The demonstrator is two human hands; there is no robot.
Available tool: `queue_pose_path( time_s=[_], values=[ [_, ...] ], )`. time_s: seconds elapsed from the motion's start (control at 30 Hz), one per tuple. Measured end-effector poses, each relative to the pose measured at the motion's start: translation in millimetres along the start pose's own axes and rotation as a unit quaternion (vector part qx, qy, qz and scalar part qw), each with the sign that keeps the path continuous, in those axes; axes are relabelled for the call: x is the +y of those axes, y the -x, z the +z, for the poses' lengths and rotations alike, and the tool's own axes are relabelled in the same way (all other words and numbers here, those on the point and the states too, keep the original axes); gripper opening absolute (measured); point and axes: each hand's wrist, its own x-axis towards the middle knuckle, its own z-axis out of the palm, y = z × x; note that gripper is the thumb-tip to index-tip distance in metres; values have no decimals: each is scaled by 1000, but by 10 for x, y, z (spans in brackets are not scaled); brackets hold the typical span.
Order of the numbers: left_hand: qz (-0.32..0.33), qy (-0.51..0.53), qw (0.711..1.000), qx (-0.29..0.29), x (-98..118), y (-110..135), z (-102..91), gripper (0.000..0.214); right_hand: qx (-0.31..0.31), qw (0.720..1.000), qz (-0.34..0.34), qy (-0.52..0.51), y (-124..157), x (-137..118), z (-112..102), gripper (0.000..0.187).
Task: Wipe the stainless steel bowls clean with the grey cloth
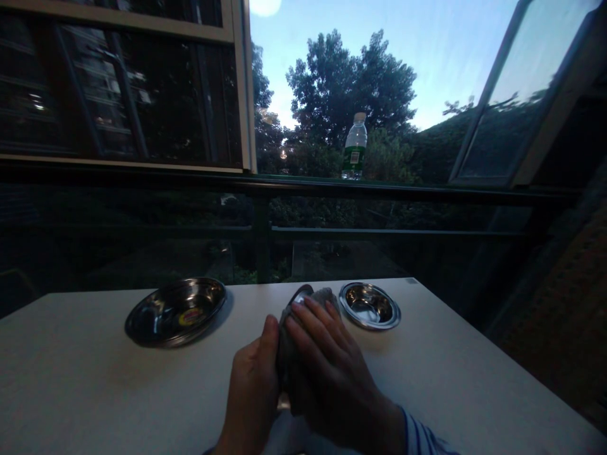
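Over the near middle of the table, my left hand (253, 379) is closed on a shiny metal dish (302, 293), thumb pointing up along its side. Only the dish's far rim and a small lower edge show; the cloth and my hands cover most of it. My right hand (332, 360) presses a grey cloth (290, 354) against the dish, its fingers wrapped over the fabric. A blue-striped sleeve (420, 436) covers the right wrist.
On the white table (450, 366), a large oval metal bowl (161, 316) with a yellow-red sticker sits at left. A small round metal bowl (370, 306) stands at right. A green-labelled plastic bottle (354, 155) rests on the railing (303, 184) behind.
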Motion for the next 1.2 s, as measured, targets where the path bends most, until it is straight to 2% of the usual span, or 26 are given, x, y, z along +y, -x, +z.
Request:
queue_pose_path(
  time_s=[0.13, 0.27, 0.33, 0.37, 0.47, 0.57, 0.73, 0.83, 0.93, 1.03, 1.1, 1.2],
  values=[
    [6, -21, 1000, 22, -21, 36, 34, 44, -10, 989, 106, -103, -8, 178, -42, 43],
    [-2, -23, 1000, 10, 36, 72, 57, 44, 41, 946, 235, -222, 16, 374, 61, 37],
    [-19, -26, 999, 10, 52, 83, 59, 43, 56, 930, 266, -250, 22, 419, 89, 37],
    [-26, -28, 999, 11, 55, 87, 57, 43, 55, 931, 264, -248, 21, 416, 83, 37],
    [-27, -15, 999, 10, 55, 94, 48, 42, 26, 962, 202, -182, 2, 304, 2, 38],
    [-14, 8, 1000, -7, 77, 84, 35, 41, 0, 993, 80, -84, -17, 114, -59, 41],
    [15, 7, 1000, 17, 139, 11, -22, 45, 34, 996, -79, 29, -6, -104, 52, 43],
    [34, -14, 999, 19, 125, -14, -44, 48, 37, 993, -106, 38, -1, -103, 77, 42],
    [20, -31, 999, 12, 76, 12, -17, 51, 18, 999, -37, -15, -6, 2, 4, 41],
    [-5, -35, 999, 4, 54, 59, 23, 53, -6, 990, 81, -112, -13, 168, -74, 41],
    [-12, -26, 1000, -4, 74, 77, 28, 52, 1, 967, 167, -194, -20, 272, -85, 39],
    [-23, 15, 1000, -9, 132, 63, -6, 45, 39, 911, 271, -308, -36, 375, -47, 40]
  ],
)
